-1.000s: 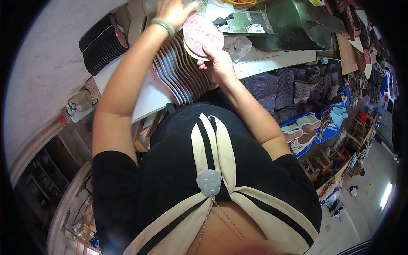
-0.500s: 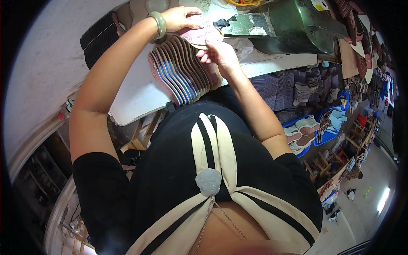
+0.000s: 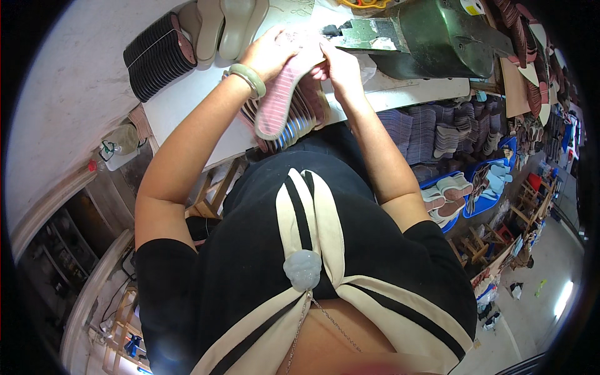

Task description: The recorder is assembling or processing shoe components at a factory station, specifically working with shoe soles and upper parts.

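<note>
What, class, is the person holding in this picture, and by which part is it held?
A pink striped insole: the left hand and right hand hold opposite edges near its far end.

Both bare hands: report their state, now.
Left hand: touching a long pink, pale-striped insole; grip lost in glare.
Right hand: closed, pinching that insole's right edge.

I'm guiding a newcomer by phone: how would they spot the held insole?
Find the big green machine, then look left along the white table. Over a row of insoles there, the left hand and right hand hold one insole. Unlike its edge-on neighbours, it shows its pink, pale-striped face.
</note>
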The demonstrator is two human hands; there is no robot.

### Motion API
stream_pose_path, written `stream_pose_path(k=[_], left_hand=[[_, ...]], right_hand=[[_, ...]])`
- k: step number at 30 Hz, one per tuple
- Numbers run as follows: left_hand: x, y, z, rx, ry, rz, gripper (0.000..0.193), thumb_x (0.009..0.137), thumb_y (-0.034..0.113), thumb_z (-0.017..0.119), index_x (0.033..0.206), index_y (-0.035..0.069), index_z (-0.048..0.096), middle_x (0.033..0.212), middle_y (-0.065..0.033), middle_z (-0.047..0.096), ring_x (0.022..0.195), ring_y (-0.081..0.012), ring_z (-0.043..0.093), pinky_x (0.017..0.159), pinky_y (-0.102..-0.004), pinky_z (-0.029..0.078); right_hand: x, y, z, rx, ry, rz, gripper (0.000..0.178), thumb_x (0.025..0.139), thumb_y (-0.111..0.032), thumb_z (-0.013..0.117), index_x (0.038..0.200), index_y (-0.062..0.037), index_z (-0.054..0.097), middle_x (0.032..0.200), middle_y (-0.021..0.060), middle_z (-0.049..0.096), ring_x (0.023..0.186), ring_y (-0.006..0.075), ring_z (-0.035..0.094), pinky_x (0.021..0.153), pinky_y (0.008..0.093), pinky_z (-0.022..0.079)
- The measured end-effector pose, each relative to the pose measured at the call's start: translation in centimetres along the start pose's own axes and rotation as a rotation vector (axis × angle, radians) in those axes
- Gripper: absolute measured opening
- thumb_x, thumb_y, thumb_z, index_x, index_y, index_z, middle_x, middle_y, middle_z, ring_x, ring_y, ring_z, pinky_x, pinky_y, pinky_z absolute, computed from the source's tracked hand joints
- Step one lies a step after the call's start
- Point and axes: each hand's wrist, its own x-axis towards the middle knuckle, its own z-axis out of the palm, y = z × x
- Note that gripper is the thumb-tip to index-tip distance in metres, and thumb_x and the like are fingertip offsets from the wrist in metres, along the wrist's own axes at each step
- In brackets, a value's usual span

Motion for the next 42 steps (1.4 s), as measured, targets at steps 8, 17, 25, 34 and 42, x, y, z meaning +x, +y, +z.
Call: stream_pose_path(k=[8,17,25,34,42], left_hand=[[-0.7,1.6,1.3,0.107,0.142,-0.113,0.066,0.076,0.050,0.066,0.121,0.004,0.050,0.109,-0.0193,0.061,0.102,-0.0296,0.060,0.087,-0.0358,0.046],[2.5,-0.1,1.1,0.185,0.220,-0.086,0.063,0.072,0.054,0.067,0.106,0.003,0.053,0.099,-0.0215,0.064,0.095,-0.0328,0.062,0.083,-0.0389,0.048],[4.1,-1.3,0.5,0.252,0.265,-0.114,0.064,0.073,0.051,0.068,0.106,-0.002,0.057,0.099,-0.0217,0.064,0.094,-0.0301,0.063,0.082,-0.0364,0.048],[-8.7,-12.3,-0.2,0.097,0.723,-0.426,0.085,0.068,0.047,0.076,0.126,-0.004,0.040,0.112,-0.0222,0.048,0.097,-0.0320,0.052,0.087,-0.0380,0.042],[-14.9,-14.4,3.1,-0.471,0.421,-0.629,0.094,0.071,0.036,0.078,0.137,-0.004,0.023,0.101,-0.0158,0.056,0.089,-0.0227,0.058,0.078,-0.0312,0.046]], right_hand=[[-5.5,1.5,0.4,0.408,-0.425,0.129,0.037,0.086,-0.015,0.059,0.117,0.0020,0.048,0.099,0.0159,0.063,0.084,0.0264,0.065,0.074,0.0353,0.054],[-5.4,-0.1,-3.2,0.283,-0.432,0.199,0.040,0.086,-0.010,0.055,0.122,0.0041,0.044,0.098,0.0182,0.064,0.077,0.0207,0.065,0.072,0.0292,0.054],[-5.4,-2.2,-4.0,0.259,-0.301,0.191,0.033,0.090,-0.013,0.051,0.117,0.0057,0.048,0.096,0.0188,0.064,0.082,0.0237,0.066,0.068,0.0271,0.054],[1.0,-0.6,7.7,-0.309,-0.259,-0.233,0.051,0.087,-0.027,0.057,0.125,0.0033,0.041,0.099,0.0176,0.061,0.088,0.0263,0.066,0.065,0.0316,0.053],[0.8,3.5,11.2,-1.031,-0.417,-0.524,0.047,0.079,-0.033,0.064,0.112,-0.0002,0.058,0.113,0.0206,0.058,0.096,0.0333,0.061,0.081,0.0385,0.050]])
